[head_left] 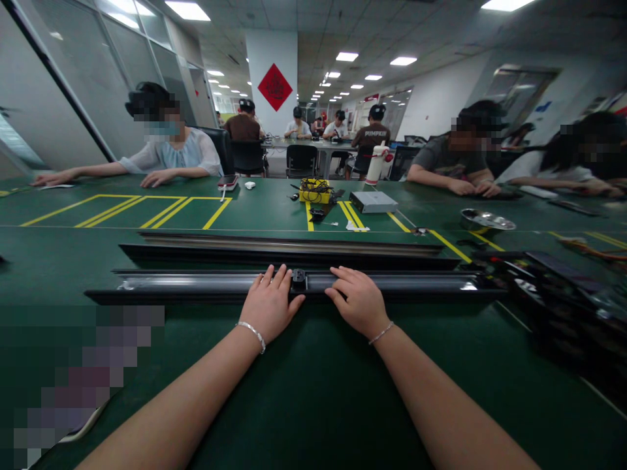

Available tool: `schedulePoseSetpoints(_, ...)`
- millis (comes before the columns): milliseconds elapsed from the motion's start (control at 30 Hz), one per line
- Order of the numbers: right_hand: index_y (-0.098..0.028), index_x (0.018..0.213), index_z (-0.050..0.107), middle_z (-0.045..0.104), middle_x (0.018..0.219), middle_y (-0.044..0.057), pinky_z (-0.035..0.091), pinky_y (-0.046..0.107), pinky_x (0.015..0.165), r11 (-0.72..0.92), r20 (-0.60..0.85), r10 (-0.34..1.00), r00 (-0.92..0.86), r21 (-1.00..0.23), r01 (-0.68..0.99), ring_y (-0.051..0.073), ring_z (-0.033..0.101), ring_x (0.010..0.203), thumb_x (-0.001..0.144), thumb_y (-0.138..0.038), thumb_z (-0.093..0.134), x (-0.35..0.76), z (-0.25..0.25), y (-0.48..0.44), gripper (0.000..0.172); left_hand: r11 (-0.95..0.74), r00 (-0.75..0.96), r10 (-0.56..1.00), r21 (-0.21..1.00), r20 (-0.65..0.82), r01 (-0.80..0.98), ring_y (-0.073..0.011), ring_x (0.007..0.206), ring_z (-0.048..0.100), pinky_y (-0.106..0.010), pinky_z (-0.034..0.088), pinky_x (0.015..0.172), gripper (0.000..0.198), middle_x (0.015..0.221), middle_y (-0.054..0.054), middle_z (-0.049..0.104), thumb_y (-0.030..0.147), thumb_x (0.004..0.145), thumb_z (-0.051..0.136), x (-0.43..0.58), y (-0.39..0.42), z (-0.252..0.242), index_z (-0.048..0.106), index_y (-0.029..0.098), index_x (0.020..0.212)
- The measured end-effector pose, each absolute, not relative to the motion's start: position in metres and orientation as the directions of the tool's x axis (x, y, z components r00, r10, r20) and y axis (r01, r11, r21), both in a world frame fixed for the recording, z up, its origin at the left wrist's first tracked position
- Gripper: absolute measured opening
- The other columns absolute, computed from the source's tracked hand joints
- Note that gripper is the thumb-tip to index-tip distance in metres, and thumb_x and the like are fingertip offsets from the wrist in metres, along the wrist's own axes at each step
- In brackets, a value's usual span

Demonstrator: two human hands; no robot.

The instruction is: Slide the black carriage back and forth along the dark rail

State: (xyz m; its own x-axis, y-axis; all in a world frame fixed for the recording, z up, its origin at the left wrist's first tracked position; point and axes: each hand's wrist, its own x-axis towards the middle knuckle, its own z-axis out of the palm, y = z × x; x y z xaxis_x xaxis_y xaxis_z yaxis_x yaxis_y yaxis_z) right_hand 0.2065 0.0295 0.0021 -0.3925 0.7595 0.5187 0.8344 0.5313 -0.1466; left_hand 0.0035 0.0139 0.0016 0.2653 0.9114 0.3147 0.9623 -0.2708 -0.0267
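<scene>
A long black rail point(392, 284) lies across the green table in front of me, with a small black clip point(298, 281) seated on it at the middle. My left hand point(269, 305) rests on the rail just left of the clip, fingers stretched flat and touching it. My right hand point(357, 301) lies just right of the clip, fingers curled over the rail's near edge. Each wrist wears a thin bracelet. A second long black rail point(274, 251) lies parallel behind the first.
Black parts and cables point(553, 287) are piled at the right. Farther back are a yellow box point(315, 191), a grey box point(373, 202), a metal bowl point(486, 220) and a white bottle point(377, 163). Other people sit around the table point(59, 261). A blurred patch covers the lower left.
</scene>
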Motion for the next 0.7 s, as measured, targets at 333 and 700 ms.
schedulePoseSetpoints(333,-0.022,0.076,0.064,0.06,0.114,0.004,0.039,0.039,0.091,0.529,0.53,0.758,-0.381,-0.157,0.834,0.021,0.051,0.107,0.083,-0.036,0.045,0.2046,0.0024,0.0298,0.025,-0.265,0.265,0.911,-0.044,0.316,0.963,-0.029,0.126,0.032,-0.042,0.028,0.101,0.059,0.136,-0.01,0.04,0.051,0.083,0.034,0.0048,0.0131,0.003,0.042,0.013,0.127)
schedulePoseSetpoints(700,-0.022,0.076,0.064,0.059,0.114,0.003,0.039,0.038,0.091,0.519,0.532,0.764,-0.365,-0.172,0.837,0.021,0.051,0.108,0.083,-0.036,0.046,0.204,0.0029,0.0291,0.024,-0.273,0.271,0.912,-0.037,0.309,0.961,-0.0289,0.126,0.031,-0.042,0.028,0.1,0.059,0.136,-0.01,0.04,0.051,0.083,0.033,0.0042,0.0126,0.0035,0.042,0.014,0.127)
